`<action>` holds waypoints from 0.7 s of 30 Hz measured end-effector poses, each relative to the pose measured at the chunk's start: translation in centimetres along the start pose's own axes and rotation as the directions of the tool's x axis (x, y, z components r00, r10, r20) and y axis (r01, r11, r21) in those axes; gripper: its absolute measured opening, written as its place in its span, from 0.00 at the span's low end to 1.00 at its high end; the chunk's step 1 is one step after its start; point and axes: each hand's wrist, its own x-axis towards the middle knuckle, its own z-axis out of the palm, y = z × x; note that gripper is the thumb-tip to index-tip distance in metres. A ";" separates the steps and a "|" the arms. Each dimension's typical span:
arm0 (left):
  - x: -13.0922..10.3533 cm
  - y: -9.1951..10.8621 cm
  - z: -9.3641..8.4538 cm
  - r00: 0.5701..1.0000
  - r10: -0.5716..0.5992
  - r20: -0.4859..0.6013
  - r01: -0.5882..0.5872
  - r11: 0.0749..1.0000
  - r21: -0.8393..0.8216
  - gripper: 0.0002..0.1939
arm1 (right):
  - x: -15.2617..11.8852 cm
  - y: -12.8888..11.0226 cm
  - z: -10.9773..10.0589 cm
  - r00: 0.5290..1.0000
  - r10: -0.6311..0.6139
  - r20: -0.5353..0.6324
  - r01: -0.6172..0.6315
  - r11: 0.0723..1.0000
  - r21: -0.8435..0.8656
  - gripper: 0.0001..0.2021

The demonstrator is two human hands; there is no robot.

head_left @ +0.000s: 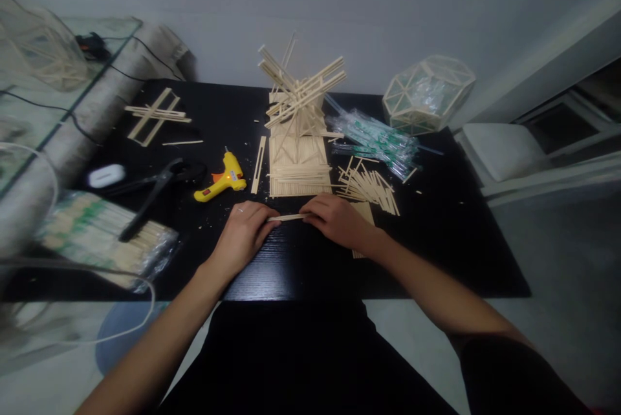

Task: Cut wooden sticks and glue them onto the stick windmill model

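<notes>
Between my two hands, just above or on the black table, lie short wooden sticks [292,217] side by side; how many I cannot tell. My left hand [246,229] pinches their left end, and my right hand [334,221] grips the right end. Straight behind them is a stick-built model [297,95] with crossed blades on a base of flat sticks [310,187]. A yellow glue gun [224,181] rests to the left of it, with a narrow stick frame [259,164] in between. Cut sticks [371,189] are heaped on the right, and a stick panel [363,211] is partly under my right wrist.
Black pliers [162,182], a white case [106,176] and a bag of sticks [114,234] occupy the left side. Crossed stick frames [158,116] lie farther back. Plastic wrappers [376,137] and a faceted stick shape [429,93] are at the back right. A wall rises behind the table [451,240].
</notes>
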 end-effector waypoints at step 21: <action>0.0 -0.2 -0.5 1.000 0.004 -0.004 -0.004 1.000 -0.001 0.07 | 0.0 0.2 -0.7 0.991 0.126 0.041 -0.130 0.985 0.110 0.09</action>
